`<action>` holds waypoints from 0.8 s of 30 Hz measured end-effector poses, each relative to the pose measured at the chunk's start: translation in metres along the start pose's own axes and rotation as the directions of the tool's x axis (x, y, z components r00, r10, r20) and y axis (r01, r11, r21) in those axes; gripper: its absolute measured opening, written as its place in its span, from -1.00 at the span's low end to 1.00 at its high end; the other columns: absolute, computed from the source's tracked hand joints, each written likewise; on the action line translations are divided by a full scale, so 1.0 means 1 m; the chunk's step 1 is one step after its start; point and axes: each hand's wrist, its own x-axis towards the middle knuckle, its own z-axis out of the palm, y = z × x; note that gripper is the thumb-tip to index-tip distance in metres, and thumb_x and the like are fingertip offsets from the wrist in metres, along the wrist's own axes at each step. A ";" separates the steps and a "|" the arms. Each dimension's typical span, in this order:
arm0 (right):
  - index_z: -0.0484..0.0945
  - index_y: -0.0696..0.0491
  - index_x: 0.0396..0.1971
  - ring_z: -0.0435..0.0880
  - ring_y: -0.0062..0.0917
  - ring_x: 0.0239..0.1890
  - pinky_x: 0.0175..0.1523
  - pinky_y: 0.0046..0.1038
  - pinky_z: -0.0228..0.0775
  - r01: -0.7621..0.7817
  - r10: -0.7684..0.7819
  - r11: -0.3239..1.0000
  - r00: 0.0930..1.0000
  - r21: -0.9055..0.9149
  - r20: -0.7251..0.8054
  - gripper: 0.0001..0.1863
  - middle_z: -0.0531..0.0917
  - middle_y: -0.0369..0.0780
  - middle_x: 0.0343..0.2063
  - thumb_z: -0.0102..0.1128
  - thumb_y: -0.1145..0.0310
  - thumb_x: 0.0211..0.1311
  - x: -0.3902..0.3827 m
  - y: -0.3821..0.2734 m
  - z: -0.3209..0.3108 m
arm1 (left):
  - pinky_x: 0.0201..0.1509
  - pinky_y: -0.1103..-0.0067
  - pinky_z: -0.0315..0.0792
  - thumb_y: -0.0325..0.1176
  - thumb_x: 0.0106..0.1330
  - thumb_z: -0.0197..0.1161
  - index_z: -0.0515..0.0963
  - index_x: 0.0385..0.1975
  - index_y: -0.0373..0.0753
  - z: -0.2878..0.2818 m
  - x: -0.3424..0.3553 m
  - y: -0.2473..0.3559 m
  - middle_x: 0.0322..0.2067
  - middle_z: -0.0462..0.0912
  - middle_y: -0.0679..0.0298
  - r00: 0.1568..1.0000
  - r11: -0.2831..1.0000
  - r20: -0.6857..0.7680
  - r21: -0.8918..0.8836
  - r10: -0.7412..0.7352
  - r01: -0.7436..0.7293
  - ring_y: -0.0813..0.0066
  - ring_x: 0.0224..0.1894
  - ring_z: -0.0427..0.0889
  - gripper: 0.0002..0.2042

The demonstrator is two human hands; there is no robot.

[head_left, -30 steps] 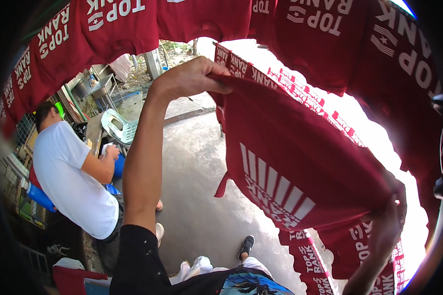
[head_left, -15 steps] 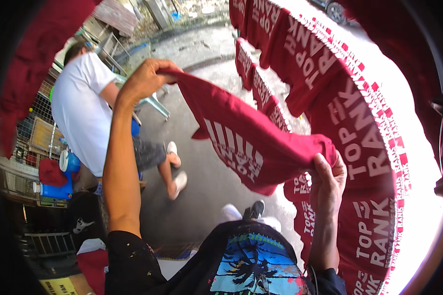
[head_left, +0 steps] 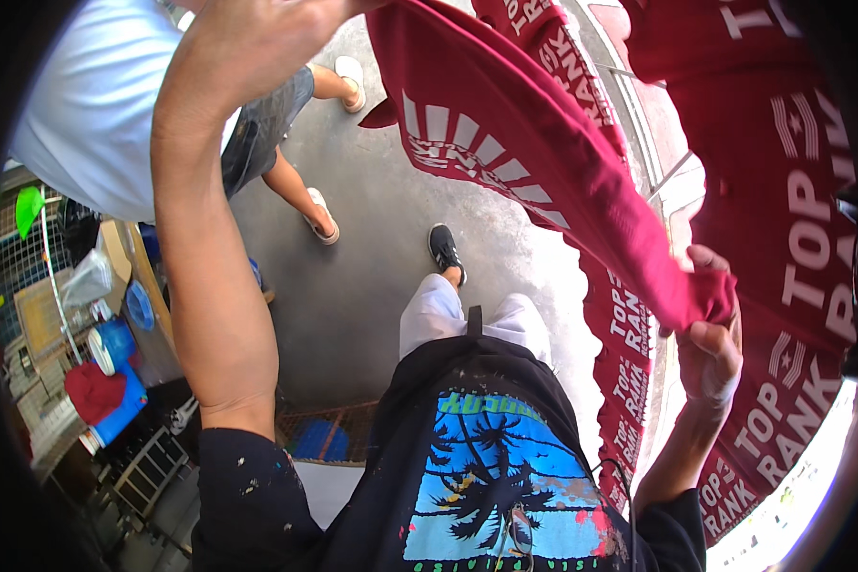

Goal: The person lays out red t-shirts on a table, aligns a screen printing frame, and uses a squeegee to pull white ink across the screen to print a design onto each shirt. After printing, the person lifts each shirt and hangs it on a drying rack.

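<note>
A maroon fabric piece (head_left: 534,124) with white printed lettering and stripes stretches diagonally across the upper right, its middle sagging. My left hand (head_left: 262,43) grips its far end at the top edge of the view, the fingertips partly cut off. At the other end, my right hand (head_left: 707,348) has thumb and fingers closed on a bunched corner. Rows of similar printed maroon cloths (head_left: 796,248) hang behind and beside my right hand, with another strip of them (head_left: 620,391) lower down, under the held piece.
A co-worker in a white shirt (head_left: 86,110) stands at upper left, feet in pale slippers. At left are wire cages (head_left: 24,257), blue plastic containers (head_left: 114,345), a maroon cloth bundle (head_left: 93,391) and wooden boards. My shoe (head_left: 445,246) is on the concrete floor (head_left: 334,305).
The view has tilted steeply down toward my body. My left hand has moved to the top edge of the picture, still holding the cloth, and my right hand appears further right.
</note>
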 end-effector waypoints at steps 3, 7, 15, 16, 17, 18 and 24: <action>0.37 0.32 0.39 0.84 -0.38 -0.06 0.17 -0.37 0.67 -0.105 0.105 0.994 0.994 -0.026 0.016 0.03 0.78 -0.07 -0.10 0.70 0.20 -0.08 0.037 -0.025 0.043 | 0.01 0.44 0.65 -0.60 0.17 0.10 0.77 -0.16 -0.44 -0.014 0.049 -0.027 -0.26 0.83 0.07 0.988 0.980 0.042 -0.128 -0.147 0.151 0.38 -0.19 0.79 -0.67; 0.72 0.31 0.05 0.72 -0.63 -0.21 0.00 -0.55 0.54 -0.117 0.138 0.929 0.990 -0.352 0.037 -0.37 0.79 -0.22 -0.22 0.73 0.31 0.00 0.075 -0.061 0.081 | -0.24 0.45 0.76 -0.61 0.20 0.03 0.69 -0.02 -0.58 -0.048 0.103 -0.056 -0.17 0.84 -0.05 0.900 0.832 0.263 -0.357 -0.347 0.425 0.28 -0.39 0.86 -0.60; 0.80 0.21 -0.26 0.68 -0.54 -0.32 -0.24 -0.46 0.45 -0.106 0.087 0.676 0.994 -0.729 -0.064 -0.89 0.70 -0.23 -0.43 0.50 0.55 0.21 0.138 -0.154 0.129 | 0.25 0.42 0.53 -0.72 0.09 0.18 0.77 -0.09 -0.35 -0.092 0.215 -0.139 -0.18 0.80 0.10 0.962 0.995 0.257 -0.054 0.092 -0.080 0.24 -0.02 0.75 -0.61; 0.80 0.20 -0.27 0.73 -0.39 -0.31 -0.19 -0.35 0.54 -0.095 0.022 0.620 0.994 -0.779 -0.103 -0.88 0.75 -0.18 -0.34 0.49 0.56 0.18 0.142 -0.166 0.135 | 0.23 0.39 0.53 -0.73 0.07 0.20 0.77 -0.11 -0.35 -0.101 0.223 -0.143 -0.17 0.80 0.07 0.956 0.986 0.244 -0.082 0.161 -0.145 0.18 -0.03 0.74 -0.62; 0.80 0.20 -0.27 0.74 -0.33 -0.30 -0.16 -0.32 0.57 -0.060 -0.062 0.542 0.992 -0.838 -0.111 -0.87 0.77 -0.16 -0.31 0.48 0.56 0.16 0.145 -0.177 0.142 | 0.22 0.36 0.53 -0.73 0.04 0.22 0.77 -0.13 -0.36 -0.106 0.235 -0.146 -0.16 0.80 0.04 0.953 0.984 0.249 -0.093 0.173 -0.154 0.13 -0.04 0.73 -0.62; 0.80 0.19 -0.27 0.76 -0.27 -0.28 -0.13 -0.29 0.60 -0.012 -0.155 0.460 0.983 -0.888 -0.094 -0.86 0.78 -0.14 -0.28 0.47 0.55 0.15 0.147 -0.187 0.148 | 0.21 0.34 0.53 -0.74 0.01 0.24 0.76 -0.14 -0.36 -0.116 0.247 -0.147 -0.16 0.80 0.02 0.943 0.978 0.258 -0.077 0.209 -0.195 0.06 -0.04 0.72 -0.62; 0.70 0.17 -0.36 0.77 0.01 -0.24 -0.08 -0.08 0.64 -0.123 -0.311 0.492 0.900 -0.862 -0.306 -0.91 0.75 0.03 -0.35 0.22 0.56 0.22 0.164 -0.242 0.170 | 0.12 0.24 0.56 -0.68 0.03 0.32 0.73 -0.14 -0.32 -0.188 0.340 -0.144 -0.19 0.78 0.01 0.826 0.883 0.319 -0.097 0.465 -0.459 -0.04 -0.05 0.70 -0.66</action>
